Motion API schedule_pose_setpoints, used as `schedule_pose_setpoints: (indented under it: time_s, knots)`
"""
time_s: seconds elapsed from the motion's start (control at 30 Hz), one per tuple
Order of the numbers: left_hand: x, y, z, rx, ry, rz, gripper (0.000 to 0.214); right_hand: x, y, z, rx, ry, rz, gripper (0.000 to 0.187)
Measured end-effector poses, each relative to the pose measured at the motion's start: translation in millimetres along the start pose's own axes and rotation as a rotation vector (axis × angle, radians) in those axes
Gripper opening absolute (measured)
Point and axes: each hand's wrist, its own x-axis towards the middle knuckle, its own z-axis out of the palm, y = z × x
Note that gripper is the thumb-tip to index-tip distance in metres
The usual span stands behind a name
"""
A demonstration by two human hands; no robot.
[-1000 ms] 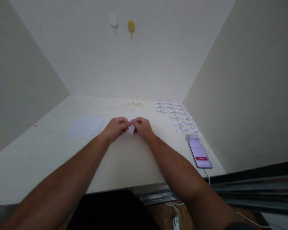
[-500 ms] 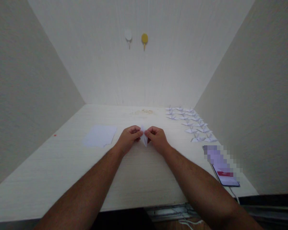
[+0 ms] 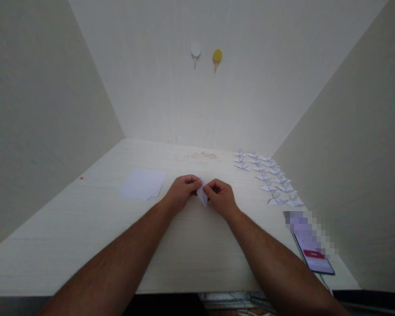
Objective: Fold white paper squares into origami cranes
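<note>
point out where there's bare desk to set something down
Bare desk: in front, between the forearms; also left, between the flat paper and left wall, bar a red speck. Crowded: right edge, with cranes and phone; middle, with hands and folded paper.

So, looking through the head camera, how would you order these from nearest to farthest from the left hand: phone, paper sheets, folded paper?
1. Folded paper: nearest, held in the left hand.
2. Paper sheets: lying on the table, just left of that hand.
3. Phone: farthest, on the right side, beyond the right forearm.
</note>
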Motion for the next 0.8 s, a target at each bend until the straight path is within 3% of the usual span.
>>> schedule_pose_setpoints:
  time_s: [0.17, 0.5, 0.8]
  knots:
    - [0.3, 0.9, 1.9, 0.067, 0.037, 0.058, 0.025, -1.0, 0.3, 1.4, -0.085, 0.021, -0.031, 0.025]
    - [-4.8, 6.8, 5.7, -0.045, 0.011, -0.042, 0.023, -4.9, -2.2, 0.3, -0.16, -0.018, -0.061, 0.027]
    - [-4.2, 8.6, 4.5, -0.025, 0.019, -0.013, 0.016, -6.6, -4.1, 1.7, -0.186, -0.037, -0.084, 0.025]
